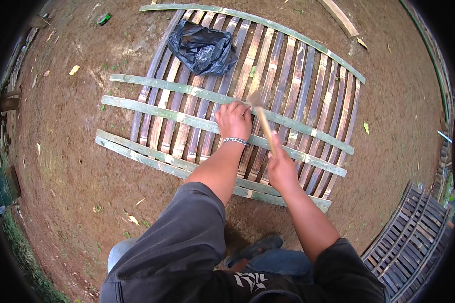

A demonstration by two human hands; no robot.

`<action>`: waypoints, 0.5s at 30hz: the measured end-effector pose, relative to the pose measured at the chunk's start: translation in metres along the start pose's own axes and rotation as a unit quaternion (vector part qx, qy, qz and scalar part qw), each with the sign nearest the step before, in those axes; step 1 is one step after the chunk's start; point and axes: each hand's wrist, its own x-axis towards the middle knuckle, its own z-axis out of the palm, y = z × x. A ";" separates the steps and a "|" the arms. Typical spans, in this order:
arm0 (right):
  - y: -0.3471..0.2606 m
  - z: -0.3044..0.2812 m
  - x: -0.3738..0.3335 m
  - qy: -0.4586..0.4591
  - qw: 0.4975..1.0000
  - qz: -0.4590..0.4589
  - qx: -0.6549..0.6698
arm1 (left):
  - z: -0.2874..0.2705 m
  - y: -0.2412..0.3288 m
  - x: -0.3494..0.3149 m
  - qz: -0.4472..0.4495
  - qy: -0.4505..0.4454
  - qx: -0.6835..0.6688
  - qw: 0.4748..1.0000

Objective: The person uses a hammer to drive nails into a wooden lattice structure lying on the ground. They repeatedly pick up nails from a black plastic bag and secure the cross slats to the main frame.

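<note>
My left hand (233, 121), with a metal chain bracelet at its wrist, rests on a green bamboo crosspiece (197, 92). Its fingers are drawn together at the strip, and whatever they pinch is too small to make out. Closed round the wooden handle of a hammer (264, 123) is my right hand (282, 169). The hammer's head, smeared by motion, is just right of my left fingertips. Under the crosspieces lies a panel of spaced bamboo slats (189, 108). A black plastic bag (202, 48) holding many thin, shiny nails sits on the slats at the far left.
Another slatted bamboo panel (414, 242) lies at the lower right. A wooden plank (339, 19) is on the dirt ground (65, 166) beyond the panel, and a small green object (104, 19) at the far left. My shoe (255, 250) stands close to the near crosspieces.
</note>
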 end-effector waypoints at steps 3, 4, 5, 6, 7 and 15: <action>-0.005 -0.006 0.006 -0.043 0.997 0.058 -0.020 | -0.001 0.001 0.000 0.003 0.002 -0.004 1.000; -0.007 -0.007 0.006 -0.015 0.999 0.047 -0.011 | -0.002 0.001 0.001 0.003 0.004 -0.007 1.000; -0.007 -0.005 0.003 0.013 0.999 0.037 -0.002 | -0.002 0.001 0.000 0.000 -0.002 -0.005 1.000; -0.005 -0.003 0.001 0.029 0.999 0.015 0.008 | -0.004 0.002 0.001 -0.003 -0.007 -0.002 1.000; -0.002 0.000 -0.002 0.045 0.999 -0.006 0.018 | -0.004 0.002 0.000 -0.007 -0.013 0.000 1.000; -0.006 -0.003 -0.001 0.010 1.000 0.022 0.015 | -0.002 0.000 0.000 -0.008 -0.014 0.001 1.000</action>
